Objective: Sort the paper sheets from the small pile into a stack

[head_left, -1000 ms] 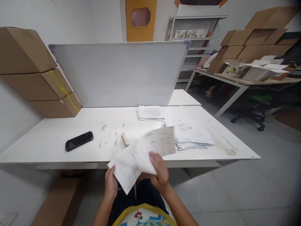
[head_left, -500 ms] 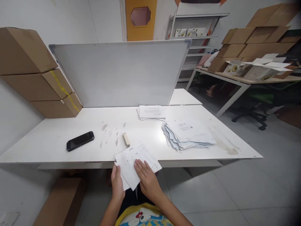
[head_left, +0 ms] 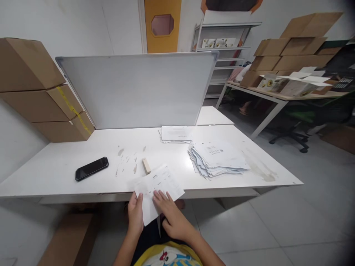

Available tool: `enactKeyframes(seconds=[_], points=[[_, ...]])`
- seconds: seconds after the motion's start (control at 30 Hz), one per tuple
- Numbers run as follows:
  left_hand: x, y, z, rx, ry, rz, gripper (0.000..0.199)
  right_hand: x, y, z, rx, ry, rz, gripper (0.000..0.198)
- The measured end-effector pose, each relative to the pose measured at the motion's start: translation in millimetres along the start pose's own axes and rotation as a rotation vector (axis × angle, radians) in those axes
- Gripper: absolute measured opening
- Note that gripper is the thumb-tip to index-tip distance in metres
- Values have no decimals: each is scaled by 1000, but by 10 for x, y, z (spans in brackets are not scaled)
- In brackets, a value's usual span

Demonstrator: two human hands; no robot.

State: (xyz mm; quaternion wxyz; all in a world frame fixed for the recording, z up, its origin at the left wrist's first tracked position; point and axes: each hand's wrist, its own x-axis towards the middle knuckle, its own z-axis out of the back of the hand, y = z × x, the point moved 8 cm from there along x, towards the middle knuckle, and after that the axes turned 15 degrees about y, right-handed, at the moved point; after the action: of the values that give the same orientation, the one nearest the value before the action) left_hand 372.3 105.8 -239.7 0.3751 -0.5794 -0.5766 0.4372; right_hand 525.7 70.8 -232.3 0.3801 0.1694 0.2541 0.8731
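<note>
Printed white paper sheets [head_left: 164, 183] lie partly over the front edge of the white table, tilted toward me. My left hand [head_left: 135, 211] grips their left edge, thumb on top and the fingers underneath. Flat on top of the papers rests my right hand [head_left: 170, 213], its fingers stretched out. Just beyond the sheets is a small cream stapler-like block [head_left: 146, 166]. To the right sits a thick, uneven stack of papers [head_left: 219, 160] with printing on its top sheet. A smaller paper pile [head_left: 176, 133] lies near the whiteboard.
A black phone [head_left: 91, 169] lies at the left on the white table [head_left: 111, 133]. A whiteboard [head_left: 135, 90] stands along the back, beside stacked cardboard boxes [head_left: 59, 103]. Under the table is another carton [head_left: 69, 236]. Another table with boxes [head_left: 277, 55] stands off to the right.
The sheets, spread as two offset layers before, now overlap more closely. My right hand has shifted slightly left on them, with its fingers more spread. The camera view has tilted slightly.
</note>
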Motion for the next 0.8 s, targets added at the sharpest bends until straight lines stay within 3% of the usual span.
enactKeyframes(seconds=[0.13, 0.2, 0.33, 0.43, 0.63, 0.7, 0.8], points=[[125, -402, 78, 429, 52, -260, 37, -162, -507, 566, 238, -478, -190, 83], [238, -540, 29, 580, 97, -418, 34, -194, -782, 752, 401, -642, -225, 87], [488, -512, -312, 696, 456, -583, 31, -67, -1211, 782, 682, -602, -201, 63], [573, -367, -372, 626, 539, -536, 28, -85, -1389, 670, 764, -569, -231, 43], [494, -88, -47, 355, 236, -148, 27, -332, -1395, 616, 735, -594, -273, 27], [419, -143, -3, 309, 185, -141, 30, -515, -1507, 789, 686, -651, -350, 27], [345, -310, 8, 350, 198, -213, 41, -936, -1874, 1334, 512, -796, -545, 34]])
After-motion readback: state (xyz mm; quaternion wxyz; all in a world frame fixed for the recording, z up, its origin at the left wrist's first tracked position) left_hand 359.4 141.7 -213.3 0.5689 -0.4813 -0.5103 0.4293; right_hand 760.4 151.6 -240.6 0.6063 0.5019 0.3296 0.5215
